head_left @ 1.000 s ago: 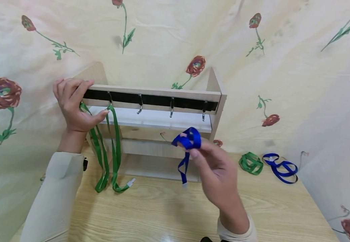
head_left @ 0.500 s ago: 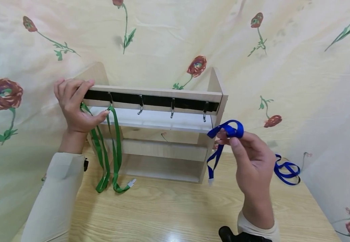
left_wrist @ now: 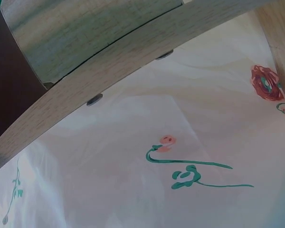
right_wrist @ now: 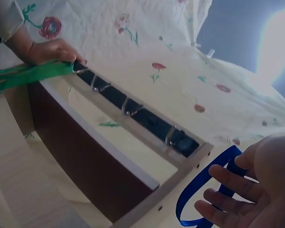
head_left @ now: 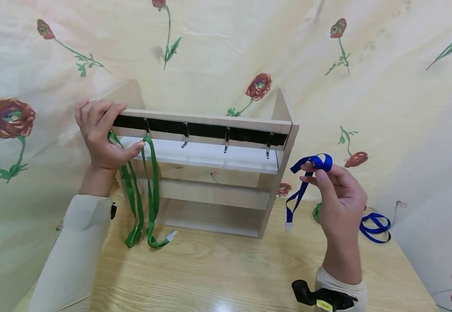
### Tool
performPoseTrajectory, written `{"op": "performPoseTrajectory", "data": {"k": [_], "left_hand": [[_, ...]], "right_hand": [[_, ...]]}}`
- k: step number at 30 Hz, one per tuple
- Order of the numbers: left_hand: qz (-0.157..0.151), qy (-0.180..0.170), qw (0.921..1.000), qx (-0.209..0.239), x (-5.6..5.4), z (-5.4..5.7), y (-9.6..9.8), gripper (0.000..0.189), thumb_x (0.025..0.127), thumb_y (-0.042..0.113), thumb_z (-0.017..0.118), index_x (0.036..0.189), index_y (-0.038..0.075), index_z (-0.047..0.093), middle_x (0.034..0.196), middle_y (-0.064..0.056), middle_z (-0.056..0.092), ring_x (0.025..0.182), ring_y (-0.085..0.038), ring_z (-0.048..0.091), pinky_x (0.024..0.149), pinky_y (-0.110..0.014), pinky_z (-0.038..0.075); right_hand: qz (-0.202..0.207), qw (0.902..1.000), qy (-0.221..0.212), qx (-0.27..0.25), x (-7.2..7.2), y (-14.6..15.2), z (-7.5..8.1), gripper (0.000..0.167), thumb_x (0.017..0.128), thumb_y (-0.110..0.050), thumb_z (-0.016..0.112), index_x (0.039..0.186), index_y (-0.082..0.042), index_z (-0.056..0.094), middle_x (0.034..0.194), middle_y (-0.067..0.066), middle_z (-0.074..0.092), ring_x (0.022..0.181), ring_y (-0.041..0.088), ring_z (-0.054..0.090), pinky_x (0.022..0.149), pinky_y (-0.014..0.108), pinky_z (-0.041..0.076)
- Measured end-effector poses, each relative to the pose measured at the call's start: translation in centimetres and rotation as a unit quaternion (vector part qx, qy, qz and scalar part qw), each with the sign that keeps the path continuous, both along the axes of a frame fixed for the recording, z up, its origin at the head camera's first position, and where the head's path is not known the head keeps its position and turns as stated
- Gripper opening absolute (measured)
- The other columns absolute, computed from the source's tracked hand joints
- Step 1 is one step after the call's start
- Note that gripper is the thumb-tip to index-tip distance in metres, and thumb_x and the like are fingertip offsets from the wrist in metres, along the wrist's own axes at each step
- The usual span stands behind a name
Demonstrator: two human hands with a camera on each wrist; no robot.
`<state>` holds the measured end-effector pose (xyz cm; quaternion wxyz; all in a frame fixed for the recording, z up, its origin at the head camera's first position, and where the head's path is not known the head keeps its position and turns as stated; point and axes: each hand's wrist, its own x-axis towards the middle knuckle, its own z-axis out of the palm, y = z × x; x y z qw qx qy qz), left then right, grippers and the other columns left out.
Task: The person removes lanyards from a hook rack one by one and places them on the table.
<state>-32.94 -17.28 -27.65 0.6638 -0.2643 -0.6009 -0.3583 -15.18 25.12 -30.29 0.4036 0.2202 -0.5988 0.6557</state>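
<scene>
A small wooden rack [head_left: 214, 193] with a black strip of metal hooks [head_left: 227, 139] stands on the table. At its upper left end my left hand [head_left: 103, 134] holds the top board, fingers bent over the edge and thumb near a hook. Two green lanyards [head_left: 153, 190] hang there, their lower ends on the table, one with a white clip. Right of the rack, my right hand [head_left: 341, 206] pinches a looped blue lanyard [head_left: 321, 162] between thumb and fingers. Its tail and white clip dangle. The right wrist view shows this blue lanyard [right_wrist: 194, 190] beside the rack's side panel.
Another blue lanyard [head_left: 376, 227] lies on the table [head_left: 218, 273] at the right. A green lanyard [head_left: 317, 212] there is mostly hidden behind my right hand. Flower-patterned cloth [head_left: 210, 39] stands behind and beside the rack.
My right hand has moved right with the blue lanyard, from in front of the rack to beyond its right side. The left hand stays on the rack.
</scene>
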Motion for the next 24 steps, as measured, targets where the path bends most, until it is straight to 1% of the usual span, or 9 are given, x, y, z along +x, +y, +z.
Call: {"op": "performPoseTrajectory", "data": {"k": [6, 9, 12, 16, 20, 24], "left_hand": [[-0.002, 0.004, 1.0, 0.003, 0.2, 0.2, 0.2, 0.1, 0.069, 0.095, 0.062, 0.108, 0.004, 0.08, 0.096, -0.028, 0.066, 0.101, -0.046, 0.054, 0.118, -0.053, 0.027], [-0.005, 0.006, 1.0, 0.003, 0.3, 0.2, 0.3, 0.1, 0.07, 0.095, 0.062, 0.108, 0.004, 0.08, 0.096, -0.028, 0.066, 0.101, -0.046, 0.054, 0.117, -0.053, 0.027], [-0.004, 0.005, 1.0, 0.004, 0.4, 0.2, 0.4, 0.1, 0.07, 0.095, 0.061, 0.108, 0.004, 0.08, 0.096, -0.028, 0.066, 0.101, -0.046, 0.054, 0.117, -0.053, 0.027], [-0.006, 0.004, 1.0, 0.004, 0.5, 0.3, 0.4, 0.1, 0.07, 0.095, 0.062, 0.108, 0.003, 0.08, 0.096, -0.028, 0.065, 0.1, -0.046, 0.054, 0.118, -0.052, 0.026], [-0.009, 0.004, 0.9999, 0.005, 0.5, 0.3, 0.5, 0.1, 0.069, 0.094, 0.063, 0.108, 0.004, 0.08, 0.096, -0.028, 0.065, 0.1, -0.046, 0.054, 0.118, -0.052, 0.026], [-0.007, 0.002, 1.0, 0.006, 0.5, 0.3, 0.4, 0.099, 0.07, 0.094, 0.062, 0.108, 0.004, 0.08, 0.096, -0.028, 0.065, 0.101, -0.046, 0.054, 0.118, -0.052, 0.027]], "right_hand": [[-0.037, 0.998, -0.052, 0.0, -1.3, 1.3, -0.7, 0.023, 0.104, 0.002, 0.059, 0.121, 0.015, 0.068, 0.11, 0.007, 0.082, 0.102, 0.015, 0.08, 0.087, 0.024, 0.061], [-0.045, 0.9961, -0.075, 0.001, -2.0, 2.0, -1.1, 0.025, 0.104, -0.001, 0.06, 0.121, 0.017, 0.068, 0.109, 0.005, 0.082, 0.102, 0.014, 0.08, 0.089, 0.022, 0.06], [-0.037, 0.9948, -0.094, -0.003, -2.8, 2.7, -1.6, 0.026, 0.105, -0.003, 0.06, 0.118, 0.018, 0.067, 0.107, 0.004, 0.083, 0.101, 0.013, 0.079, 0.092, 0.021, 0.059], [-0.028, 0.9905, -0.133, -0.019, -4.0, 3.7, -2.7, 0.027, 0.105, -0.007, 0.062, 0.115, 0.018, 0.066, 0.106, 0.005, 0.083, 0.102, 0.015, 0.079, 0.096, 0.023, 0.059], [-0.027, 0.9839, -0.174, -0.028, -5.2, 4.7, -3.9, 0.028, 0.105, -0.011, 0.063, 0.114, 0.015, 0.068, 0.106, 0.006, 0.082, 0.104, 0.016, 0.079, 0.097, 0.023, 0.058], [-0.013, 0.9782, -0.205, -0.033, -5.9, 5.5, -4.8, 0.027, 0.105, -0.014, 0.064, 0.114, 0.011, 0.068, 0.106, 0.004, 0.082, 0.105, 0.016, 0.079, 0.097, 0.024, 0.058]]}}
